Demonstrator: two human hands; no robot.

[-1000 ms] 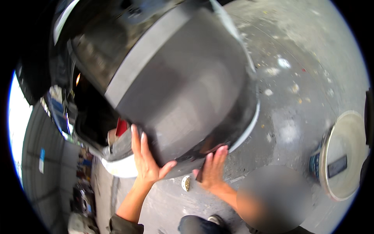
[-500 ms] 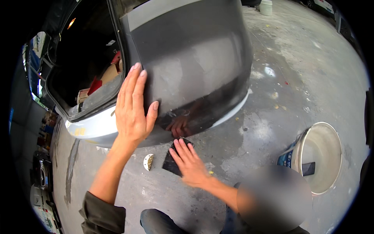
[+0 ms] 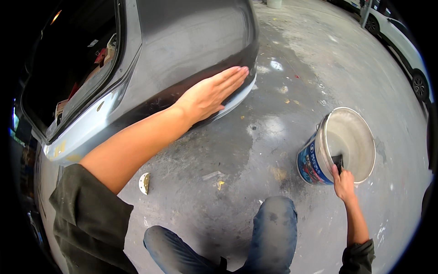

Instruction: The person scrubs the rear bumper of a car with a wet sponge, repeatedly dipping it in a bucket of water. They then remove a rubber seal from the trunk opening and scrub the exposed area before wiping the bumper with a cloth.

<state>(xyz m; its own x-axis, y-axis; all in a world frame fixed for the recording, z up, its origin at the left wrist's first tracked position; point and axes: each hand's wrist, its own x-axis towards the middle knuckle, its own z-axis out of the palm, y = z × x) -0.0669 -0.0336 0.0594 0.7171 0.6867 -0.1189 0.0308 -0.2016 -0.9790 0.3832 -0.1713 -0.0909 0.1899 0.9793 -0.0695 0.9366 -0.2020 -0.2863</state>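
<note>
Fingers of the left hand [image 3: 211,95] lie together, flat on the grey car bumper [image 3: 182,55] at eleven o'clock. At four o'clock, the right hand [image 3: 343,184] pinches a dark sanding pad [image 3: 337,160] over the rim of the tilted bucket [image 3: 336,146] on the concrete floor [image 3: 255,137].

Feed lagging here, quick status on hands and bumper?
Left hand flat on grey bumper. Right hand dipping dark pad in bucket. Nothing in the way.
</note>
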